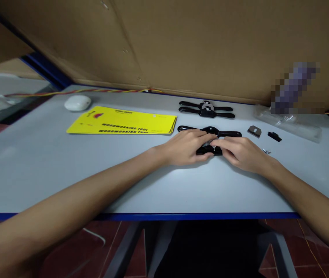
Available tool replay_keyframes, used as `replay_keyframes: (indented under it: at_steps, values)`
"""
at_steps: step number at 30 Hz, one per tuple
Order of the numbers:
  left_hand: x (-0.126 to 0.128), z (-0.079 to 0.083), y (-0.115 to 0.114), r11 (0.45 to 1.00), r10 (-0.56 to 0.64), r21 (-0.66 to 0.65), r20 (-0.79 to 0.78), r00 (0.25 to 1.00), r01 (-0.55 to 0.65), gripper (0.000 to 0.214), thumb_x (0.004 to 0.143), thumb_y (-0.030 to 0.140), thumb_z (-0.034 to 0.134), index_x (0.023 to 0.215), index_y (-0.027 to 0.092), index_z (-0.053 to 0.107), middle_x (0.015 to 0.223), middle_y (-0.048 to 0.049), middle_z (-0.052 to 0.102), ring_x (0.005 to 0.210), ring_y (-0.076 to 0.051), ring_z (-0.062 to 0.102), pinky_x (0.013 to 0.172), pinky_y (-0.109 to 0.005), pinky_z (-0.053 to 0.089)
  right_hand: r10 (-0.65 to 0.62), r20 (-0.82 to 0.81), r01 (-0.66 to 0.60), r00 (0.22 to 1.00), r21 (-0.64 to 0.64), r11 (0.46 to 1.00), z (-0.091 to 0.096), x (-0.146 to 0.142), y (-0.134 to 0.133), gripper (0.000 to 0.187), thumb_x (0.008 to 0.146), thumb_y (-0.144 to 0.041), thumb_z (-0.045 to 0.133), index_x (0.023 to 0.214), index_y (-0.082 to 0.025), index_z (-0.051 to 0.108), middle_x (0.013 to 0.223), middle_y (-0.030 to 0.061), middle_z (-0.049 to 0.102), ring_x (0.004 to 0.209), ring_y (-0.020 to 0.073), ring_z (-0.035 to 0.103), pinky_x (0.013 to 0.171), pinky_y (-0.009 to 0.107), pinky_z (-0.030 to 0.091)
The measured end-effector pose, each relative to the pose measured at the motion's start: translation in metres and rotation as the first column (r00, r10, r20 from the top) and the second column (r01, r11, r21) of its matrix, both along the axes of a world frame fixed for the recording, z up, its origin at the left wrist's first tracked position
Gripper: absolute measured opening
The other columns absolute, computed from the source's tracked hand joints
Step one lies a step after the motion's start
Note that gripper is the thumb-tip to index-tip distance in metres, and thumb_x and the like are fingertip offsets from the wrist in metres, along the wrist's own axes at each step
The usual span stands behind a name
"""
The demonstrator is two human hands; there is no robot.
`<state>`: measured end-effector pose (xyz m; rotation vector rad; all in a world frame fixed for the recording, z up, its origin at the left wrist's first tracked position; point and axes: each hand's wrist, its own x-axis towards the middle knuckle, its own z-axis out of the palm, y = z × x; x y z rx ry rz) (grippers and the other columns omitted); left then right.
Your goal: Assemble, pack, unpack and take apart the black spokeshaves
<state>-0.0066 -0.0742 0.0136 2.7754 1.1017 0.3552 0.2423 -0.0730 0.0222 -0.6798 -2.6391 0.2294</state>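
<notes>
Lying on the smooth grey tabletop [153, 185], right of the yellow cards, a glossy black metal-looking tool [217, 153] sits between the two hands. The left hand [190, 146] is partly closed on it, fingers bent across the top and thumb along the near edge. The right hand [239, 151] is half curled, fingertips gathered at a small silvery fitting [214, 147] mid-tool; whether it pinches the fitting cannot be told.

Just behind lies a second black tool [215, 130], with slim rounded handles and an arched middle. Further back, a pair of similar tools [207, 112] lies side by side, pale patterned metal at the centre. To the right: a flat metal plate [254, 131] with clipped corners and a slot, a small black piece [274, 136], and bright screws [266, 151] near the right wrist. Crinkled clear plastic packaging [294, 125] lies behind these. At left are stiff yellow cards [129, 120] printed "WOODWORKING TOOL" and a glossy white rounded object [77, 103], against a brown cardboard wall [182, 50].

Obscured: the front tool's handles, covered by the hands; the object behind the packaging, pixelated; fine card print, illegible. Both forearms are cut off by the frame.
</notes>
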Motion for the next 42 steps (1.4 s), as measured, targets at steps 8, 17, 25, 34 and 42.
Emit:
replay_keyframes:
  at_steps: [8,17,25,34,42]
  values:
    - [0.0,0.0,0.0,1.0,0.004,0.011,0.005,1.0,-0.004,0.056,0.1,0.051,0.048,0.142,0.015,0.061,0.114,-0.0141,0.075,0.101,-0.031,0.072,0.085,-0.042,0.058,-0.02,-0.055,0.018,0.998,-0.046,0.999,0.0,-0.003,-0.002,0.028,0.103,-0.018,0.055,0.127,-0.018,0.069,0.099,0.0056,0.077,0.079,0.0177,0.066,0.076,0.032,0.05]
    - [0.0,0.001,0.001,1.0,-0.011,0.028,-0.005,1.0,0.011,0.057,0.101,0.052,0.047,0.142,0.016,0.061,0.108,-0.0133,0.075,0.097,-0.03,0.072,0.082,-0.04,0.057,-0.144,-0.086,0.138,0.986,-0.064,0.988,-0.004,-0.01,-0.005,0.011,0.105,-0.026,0.06,0.104,-0.018,0.068,0.083,0.0013,0.072,0.064,0.0133,0.057,0.065,0.028,0.042]
    - [0.0,0.001,0.0,1.0,-0.001,0.012,0.004,1.0,0.001,0.056,0.1,0.049,0.049,0.142,0.015,0.061,0.111,-0.0146,0.075,0.097,-0.031,0.072,0.083,-0.042,0.058,-0.239,-0.039,0.242,0.97,0.093,0.966,-0.01,-0.018,-0.012,0.022,0.105,-0.029,0.054,0.093,-0.016,0.067,0.076,0.0032,0.071,0.065,0.0155,0.06,0.061,0.03,0.036]
    - [0.001,0.0,0.001,1.0,-0.006,-0.01,0.013,1.0,0.006,0.059,0.1,0.049,0.046,0.145,0.014,0.059,0.119,-0.0167,0.075,0.103,-0.032,0.073,0.087,-0.046,0.059,-0.245,-0.035,0.245,0.969,0.284,0.927,-0.013,-0.025,-0.013,0.036,0.106,-0.026,0.046,0.083,-0.015,0.072,0.074,0.0057,0.069,0.061,0.0147,0.054,0.058,0.031,0.034]
    - [0.001,0.002,0.001,1.0,-0.008,-0.002,0.027,1.0,0.008,0.055,0.1,0.049,0.049,0.14,0.014,0.062,0.116,-0.0162,0.076,0.1,-0.031,0.073,0.085,-0.044,0.059,-0.199,-0.046,0.203,0.979,0.084,0.976,-0.004,-0.016,-0.009,0.029,0.102,-0.024,0.046,0.09,-0.016,0.071,0.078,0.0051,0.068,0.065,0.0163,0.054,0.063,0.032,0.04]
